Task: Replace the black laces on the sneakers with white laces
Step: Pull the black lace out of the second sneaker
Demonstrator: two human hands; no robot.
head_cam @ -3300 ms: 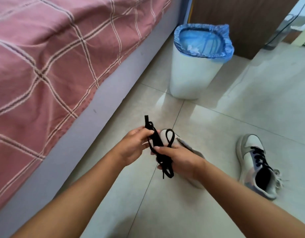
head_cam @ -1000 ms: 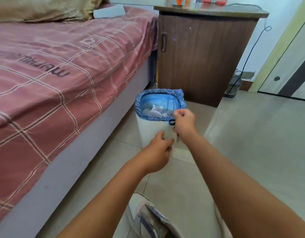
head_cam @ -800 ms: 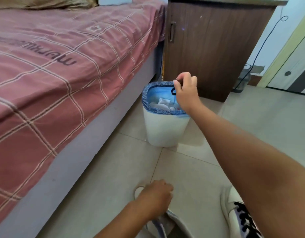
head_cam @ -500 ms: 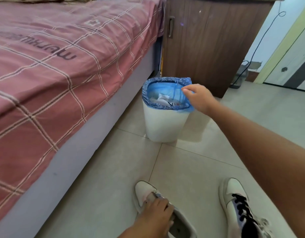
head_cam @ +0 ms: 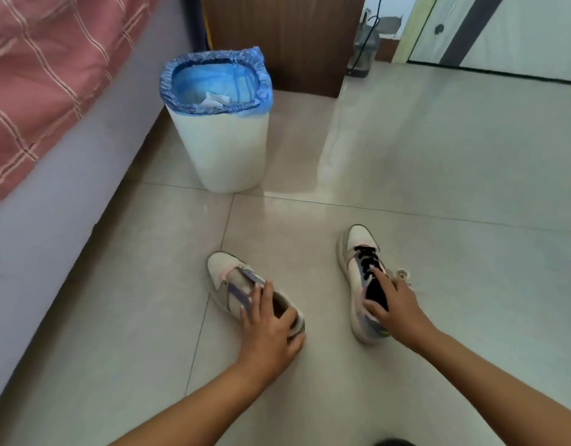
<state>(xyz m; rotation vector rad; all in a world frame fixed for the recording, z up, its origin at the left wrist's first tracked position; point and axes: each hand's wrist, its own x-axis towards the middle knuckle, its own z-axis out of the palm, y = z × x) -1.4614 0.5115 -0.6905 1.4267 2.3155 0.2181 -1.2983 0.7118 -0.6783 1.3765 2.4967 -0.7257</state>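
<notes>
Reaching down from the head view, the person's left hand [head_cam: 271, 326] lies over the heel end of the left sneaker [head_cam: 245, 291], its grip spread, fingers draped across the open collar and thumb down by the heel; I cannot tell whether it actually clamps the shoe. That sneaker has bare eyelets, and its toe points away from the hand, toward the bed [head_cam: 52, 123]. To the right of this hand, well apart, the right hand [head_cam: 395, 309] rests on the right sneaker [head_cam: 361, 284]. Its grip is also spread, with the forefinger stretched forward and touching the black laces [head_cam: 367, 257], the thumb at the inner edge of the shoe opening. Those laces are threaded through the eyelets just ahead of the fingertip. Both shoes stand on the tiled floor [head_cam: 438, 188]. Beyond the left hand, near the bed's side, stands a white bin [head_cam: 226, 149] with a blue liner [head_cam: 181, 78], some crumpled paper inside.
</notes>
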